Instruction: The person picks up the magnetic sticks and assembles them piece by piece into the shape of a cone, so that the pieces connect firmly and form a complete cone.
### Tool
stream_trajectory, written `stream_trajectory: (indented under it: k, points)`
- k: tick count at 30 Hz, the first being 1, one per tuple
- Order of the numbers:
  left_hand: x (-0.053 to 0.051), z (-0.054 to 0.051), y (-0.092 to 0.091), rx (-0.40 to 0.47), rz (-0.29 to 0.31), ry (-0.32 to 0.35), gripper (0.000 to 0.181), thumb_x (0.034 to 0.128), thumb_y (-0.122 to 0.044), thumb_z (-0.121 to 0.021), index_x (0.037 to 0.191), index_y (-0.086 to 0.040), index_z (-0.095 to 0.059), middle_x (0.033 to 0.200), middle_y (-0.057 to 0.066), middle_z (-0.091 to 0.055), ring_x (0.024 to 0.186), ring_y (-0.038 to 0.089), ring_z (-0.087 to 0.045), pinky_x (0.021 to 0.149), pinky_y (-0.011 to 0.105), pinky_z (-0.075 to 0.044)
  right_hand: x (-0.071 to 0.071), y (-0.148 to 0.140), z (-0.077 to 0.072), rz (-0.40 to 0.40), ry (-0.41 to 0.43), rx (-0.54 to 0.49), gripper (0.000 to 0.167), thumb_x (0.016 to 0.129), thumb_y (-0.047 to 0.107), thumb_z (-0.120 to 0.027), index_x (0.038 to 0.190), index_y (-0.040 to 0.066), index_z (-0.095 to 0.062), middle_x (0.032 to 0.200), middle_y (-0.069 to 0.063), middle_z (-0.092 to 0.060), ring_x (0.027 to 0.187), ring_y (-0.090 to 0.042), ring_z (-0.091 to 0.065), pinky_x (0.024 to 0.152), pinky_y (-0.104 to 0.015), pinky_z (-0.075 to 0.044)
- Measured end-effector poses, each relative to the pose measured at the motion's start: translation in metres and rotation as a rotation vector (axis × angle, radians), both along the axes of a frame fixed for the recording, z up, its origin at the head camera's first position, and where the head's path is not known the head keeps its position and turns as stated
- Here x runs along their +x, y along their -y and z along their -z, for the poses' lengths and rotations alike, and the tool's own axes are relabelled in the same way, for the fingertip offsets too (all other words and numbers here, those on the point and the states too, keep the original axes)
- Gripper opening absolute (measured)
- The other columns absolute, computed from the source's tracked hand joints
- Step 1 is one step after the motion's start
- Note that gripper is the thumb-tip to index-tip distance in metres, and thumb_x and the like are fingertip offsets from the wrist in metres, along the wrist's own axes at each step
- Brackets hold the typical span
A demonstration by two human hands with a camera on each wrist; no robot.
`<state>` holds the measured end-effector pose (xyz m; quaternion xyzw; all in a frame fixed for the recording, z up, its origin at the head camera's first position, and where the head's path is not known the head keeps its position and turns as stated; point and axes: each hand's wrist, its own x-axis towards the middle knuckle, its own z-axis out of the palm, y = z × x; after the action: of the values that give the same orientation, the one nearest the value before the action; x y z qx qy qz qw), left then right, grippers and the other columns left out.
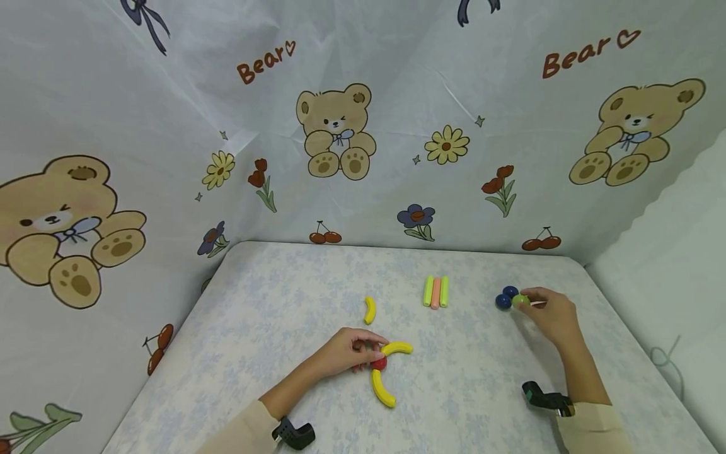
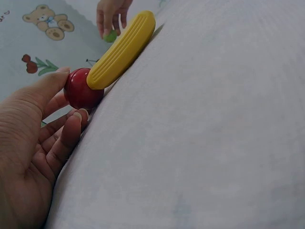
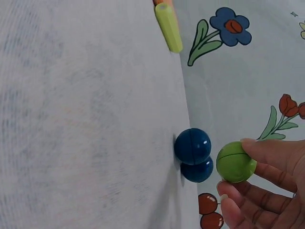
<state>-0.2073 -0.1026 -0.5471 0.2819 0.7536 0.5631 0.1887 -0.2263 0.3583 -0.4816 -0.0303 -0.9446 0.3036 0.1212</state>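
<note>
My left hand pinches a shiny red ball between thumb and fingers, low over the table. Two curved yellow sticks, one upper and one lower, meet the ball in the head view. Only one yellow stick shows in the left wrist view, its end against the ball. At the right, my right hand holds a green ball by thumb and fingertips. Beside it two dark blue balls sit touching on the table. In the right wrist view a small gap separates green from blue.
Another curved yellow stick lies alone beyond my left hand. Farther right, two straight lime sticks flank a straight salmon stick in a row. A bear-printed curtain stands behind the table's far edge.
</note>
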Motion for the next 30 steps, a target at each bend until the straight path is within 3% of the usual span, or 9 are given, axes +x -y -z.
stream_trajectory:
  k: [7, 14, 22, 30]
  points:
    - [0.000, -0.001, 0.000, 0.009, 0.007, 0.005, 0.031, 0.0946, -0.032, -0.075, 0.124, -0.021, -0.074, 0.096, 0.000, -0.072, 0.056, 0.011, -0.058, 0.050, 0.029, -0.053, 0.005, 0.017, -0.016, -0.040, -0.006, -0.076, 0.040, 0.097, 0.029, -0.071, 0.123, -0.001, -0.069, 0.117, -0.024, -0.069, 0.096, -0.035, -0.067, 0.065, -0.030, -0.053]
    - [0.000, -0.002, 0.001, 0.013, 0.010, -0.001, 0.032, 0.0947, -0.033, -0.074, 0.124, -0.021, -0.074, 0.096, 0.000, -0.072, 0.055, 0.011, -0.057, 0.050, 0.029, -0.053, 0.006, 0.039, -0.023, -0.129, -0.002, -0.156, 0.040, 0.096, 0.030, -0.073, 0.124, 0.002, -0.070, 0.114, -0.019, -0.071, 0.083, -0.007, -0.065, 0.064, -0.025, -0.054]
    - [0.001, -0.002, 0.001, 0.006, 0.008, 0.016, 0.029, 0.0952, -0.030, -0.074, 0.123, -0.021, -0.075, 0.094, 0.000, -0.071, 0.055, 0.011, -0.056, 0.050, 0.026, -0.052, 0.011, 0.069, -0.027, -0.233, 0.041, -0.225, 0.039, 0.095, 0.029, -0.074, 0.124, 0.004, -0.069, 0.109, -0.015, -0.072, 0.088, -0.029, -0.070, 0.070, -0.031, -0.057]
    - [0.001, -0.003, -0.002, 0.013, -0.008, 0.015, 0.028, 0.0954, -0.028, -0.074, 0.122, -0.021, -0.075, 0.094, 0.000, -0.070, 0.054, 0.012, -0.056, 0.049, 0.026, -0.051, 0.015, 0.098, -0.029, -0.346, 0.085, -0.327, 0.039, 0.092, 0.029, -0.077, 0.123, 0.006, -0.070, 0.109, -0.014, -0.072, 0.093, -0.037, -0.069, 0.075, -0.045, -0.060]
